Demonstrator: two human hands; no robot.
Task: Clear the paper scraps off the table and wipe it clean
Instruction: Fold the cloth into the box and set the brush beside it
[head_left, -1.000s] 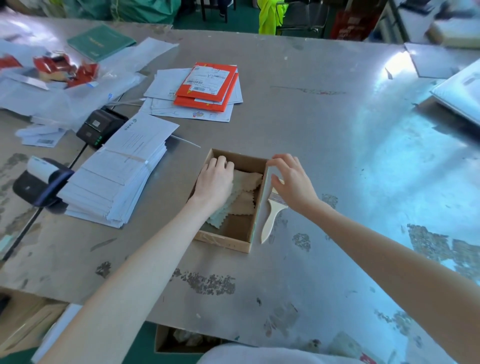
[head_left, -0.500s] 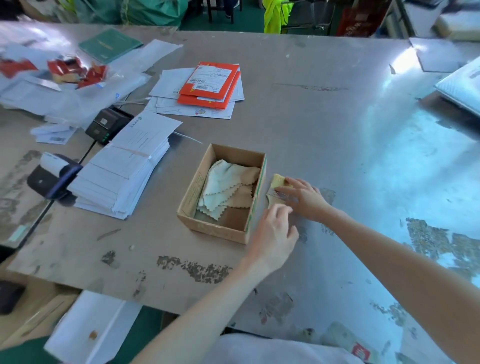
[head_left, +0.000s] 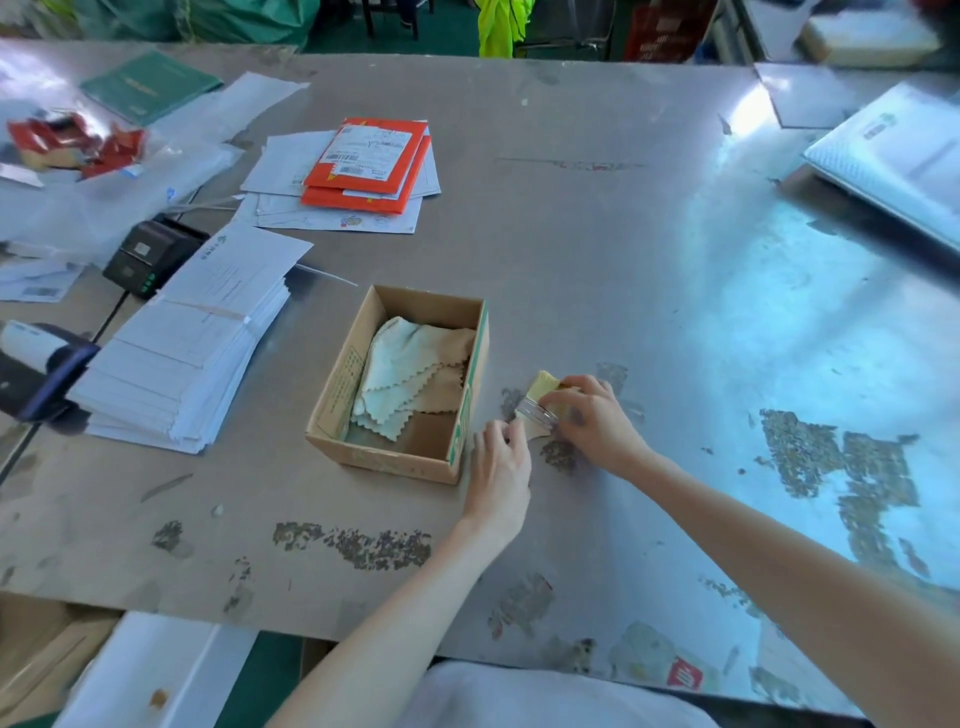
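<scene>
Leftward of both hands, a stack of white envelopes (head_left: 182, 358) lies on the counter (head_left: 571, 234), then an open cardboard box (head_left: 400, 384) holding pale cloths (head_left: 410, 379). Just right of the box, the left hand (head_left: 501, 470) has its fingers (head_left: 511, 434) curled onto the handle end of a small brush (head_left: 537, 408). The right hand (head_left: 597, 423) pinches the brush's metal band, its fingers pressed together over it, yellow bristles poking beyond them. No paper scraps can be made out near the hands.

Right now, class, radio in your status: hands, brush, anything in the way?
Both hands on brush: right hand at bristle end, left hand at handle. Cardboard box of cloths close beside. Table not wiped.
</scene>
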